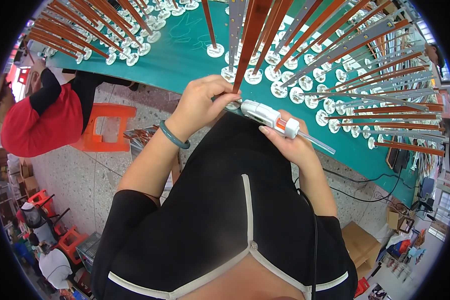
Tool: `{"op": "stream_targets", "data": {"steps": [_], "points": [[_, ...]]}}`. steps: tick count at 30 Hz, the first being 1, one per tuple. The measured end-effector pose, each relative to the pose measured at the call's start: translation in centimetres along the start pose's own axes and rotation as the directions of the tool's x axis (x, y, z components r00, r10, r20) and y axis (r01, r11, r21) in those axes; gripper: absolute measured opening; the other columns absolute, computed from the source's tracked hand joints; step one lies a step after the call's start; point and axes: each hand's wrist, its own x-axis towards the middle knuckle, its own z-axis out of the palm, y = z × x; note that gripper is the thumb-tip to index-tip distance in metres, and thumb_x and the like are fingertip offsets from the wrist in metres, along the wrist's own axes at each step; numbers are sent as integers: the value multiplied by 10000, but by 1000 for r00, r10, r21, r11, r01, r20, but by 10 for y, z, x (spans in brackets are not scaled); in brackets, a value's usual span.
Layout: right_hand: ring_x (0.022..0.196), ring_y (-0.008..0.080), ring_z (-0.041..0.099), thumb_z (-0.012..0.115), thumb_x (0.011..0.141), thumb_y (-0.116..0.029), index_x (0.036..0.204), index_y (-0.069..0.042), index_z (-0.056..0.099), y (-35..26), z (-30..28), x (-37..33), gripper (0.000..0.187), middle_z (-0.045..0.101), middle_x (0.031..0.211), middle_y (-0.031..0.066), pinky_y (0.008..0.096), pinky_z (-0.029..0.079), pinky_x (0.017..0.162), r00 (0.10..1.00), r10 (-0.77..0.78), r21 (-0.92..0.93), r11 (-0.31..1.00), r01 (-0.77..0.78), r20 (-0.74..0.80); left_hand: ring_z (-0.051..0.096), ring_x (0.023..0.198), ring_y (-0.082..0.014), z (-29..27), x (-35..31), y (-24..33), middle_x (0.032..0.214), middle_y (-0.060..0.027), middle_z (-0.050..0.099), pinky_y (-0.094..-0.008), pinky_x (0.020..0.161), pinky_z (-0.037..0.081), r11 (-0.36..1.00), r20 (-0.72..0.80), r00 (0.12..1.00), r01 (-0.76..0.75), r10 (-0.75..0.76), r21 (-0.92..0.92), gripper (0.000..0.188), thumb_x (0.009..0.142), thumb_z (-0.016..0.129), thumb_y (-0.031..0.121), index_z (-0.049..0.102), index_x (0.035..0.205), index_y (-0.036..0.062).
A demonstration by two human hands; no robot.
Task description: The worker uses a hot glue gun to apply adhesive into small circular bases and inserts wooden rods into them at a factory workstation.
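Observation:
My left hand (196,104) is closed, its thumb and fingers pinching the lower end of a brown upright strip (246,52) at the table's near edge. A white round base (233,105) shows partly below those fingers; the rest is hidden. My right hand (296,146) grips a white hot glue gun (261,113) with orange parts. Its nozzle end points left, close to the base and my left fingers; whether it touches cannot be made out. A clear glue stick (319,143) sticks out of the gun's back end.
Several brown and grey strips on white round bases (278,89) crowd the green table (185,60), ahead and to the right. More strips (60,42) stand far left. A person in red (42,117) sits left by an orange stool (110,140). Black cables (355,180) hang right.

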Motion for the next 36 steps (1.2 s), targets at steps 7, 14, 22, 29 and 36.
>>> {"op": "stream_targets", "data": {"steps": [7,14,22,29,36], "points": [[707,103,523,726,843,-194,1012,3,630,0,1,0,277,626,777,63,275,450,644,1000,27,15,1000,-27,7,660,725,-255,0,0,-3,794,-113,674,-315,645,513,1000,-3,1000,-23,23,9,81,811,721,81,714,846,8],[737,107,544,722,846,-188,1043,9,632,1,0,-1,292,654,822,74,281,465,674,999,51,61,997,-51,9,661,731,-253,0,0,-3,800,-113,679,-312,643,508,1000,4,1000,-3,3,-9,92,807,726,93,722,848,11],[734,115,552,727,843,-193,1054,11,632,3,0,-1,309,660,826,86,285,469,671,1000,24,45,999,-24,-3,665,740,-254,0,0,0,814,-118,685,-310,654,510,1000,3,1000,16,-16,-8,101,811,724,100,729,860,12],[750,119,579,728,842,-195,1059,16,633,6,-2,-2,317,675,841,100,285,477,681,1000,5,95,995,-3,-23,669,785,-229,-8,4,7,863,-113,692,-303,695,519,1000,91,996,16,-17,3,85,815,698,34,715,889,-3],[742,117,576,729,846,-205,1038,8,639,10,1,-1,301,675,825,82,291,476,673,999,-10,63,998,13,-35,650,853,-224,-13,7,0,891,-103,682,-315,743,517,996,200,977,-64,77,-68,112,807,677,-45,696,907,1]]}}
